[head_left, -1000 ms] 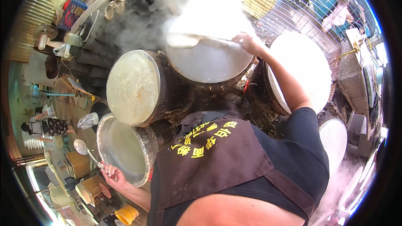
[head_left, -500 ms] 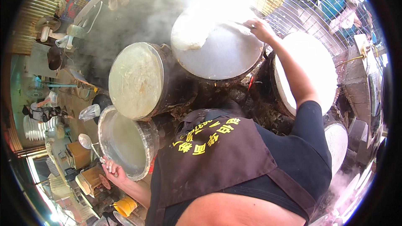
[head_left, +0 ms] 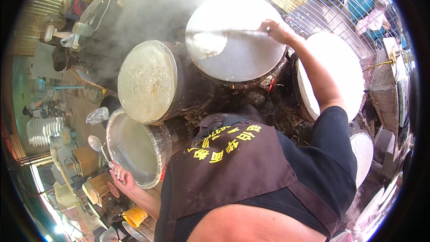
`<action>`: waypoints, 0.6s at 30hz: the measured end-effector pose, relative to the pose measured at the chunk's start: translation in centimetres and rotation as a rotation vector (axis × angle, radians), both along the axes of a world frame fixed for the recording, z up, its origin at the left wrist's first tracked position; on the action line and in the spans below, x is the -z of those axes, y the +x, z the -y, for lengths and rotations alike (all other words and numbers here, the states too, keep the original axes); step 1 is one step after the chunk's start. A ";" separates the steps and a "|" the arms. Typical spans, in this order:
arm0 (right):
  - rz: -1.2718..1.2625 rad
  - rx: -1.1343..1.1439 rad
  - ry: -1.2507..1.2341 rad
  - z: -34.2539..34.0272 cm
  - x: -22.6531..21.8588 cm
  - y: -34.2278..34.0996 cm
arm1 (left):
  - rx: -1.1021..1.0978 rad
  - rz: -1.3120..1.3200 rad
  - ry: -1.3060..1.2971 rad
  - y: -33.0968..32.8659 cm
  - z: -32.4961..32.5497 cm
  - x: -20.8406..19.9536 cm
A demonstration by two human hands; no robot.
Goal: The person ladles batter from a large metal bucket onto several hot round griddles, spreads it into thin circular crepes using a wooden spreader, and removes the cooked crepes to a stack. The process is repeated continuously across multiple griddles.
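Note:
My left hand is closed around the handle of a metal ladle, its bowl raised beside the left rim of a deep pot of cloudy pale liquid. My right hand is closed on the right end of what looks like a thin stick. This stick runs left across the round steaming top of the middle drum. A white patch lies on that top at the left; beyond the stick the surface is washed out by glare, so I cannot tell whether a sheet hangs there.
A round pale-covered drum stands left of the middle one, a bright white-topped drum right of it. A smaller white round is farther right. Wire mesh lies behind. A yellow bucket sits at the lower left. Steam drifts at the back.
My right hand has stayed near the drum's right rim, and the stick now shows straight across its top. The white patch there looks smaller. Steam over the drum has thinned. My left hand barely moved.

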State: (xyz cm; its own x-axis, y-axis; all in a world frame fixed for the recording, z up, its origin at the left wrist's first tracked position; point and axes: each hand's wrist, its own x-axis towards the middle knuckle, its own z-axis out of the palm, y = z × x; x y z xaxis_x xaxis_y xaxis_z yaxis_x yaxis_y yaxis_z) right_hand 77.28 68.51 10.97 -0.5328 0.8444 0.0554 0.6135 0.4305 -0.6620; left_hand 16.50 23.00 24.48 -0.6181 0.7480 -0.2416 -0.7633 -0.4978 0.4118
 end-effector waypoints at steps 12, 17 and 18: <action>-0.003 0.215 0.116 2.5 1.3 5.6 | 0.057 0.048 -0.021 2.3 1.4 -1.2; 0.068 0.123 0.039 9.7 -1.3 8.1 | 0.112 0.010 0.005 0.8 1.6 -1.5; 0.101 0.162 0.011 11.8 -2.5 9.2 | 0.138 0.001 0.023 0.4 1.5 -1.8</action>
State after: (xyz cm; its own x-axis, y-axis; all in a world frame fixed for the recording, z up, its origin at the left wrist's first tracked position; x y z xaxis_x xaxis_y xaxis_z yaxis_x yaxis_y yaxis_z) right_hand 86.45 56.75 13.48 -0.3934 0.9192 0.0178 0.7386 0.3276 -0.5892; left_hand 16.93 21.54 26.23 -0.5085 0.8315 -0.2237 -0.8257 -0.3971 0.4007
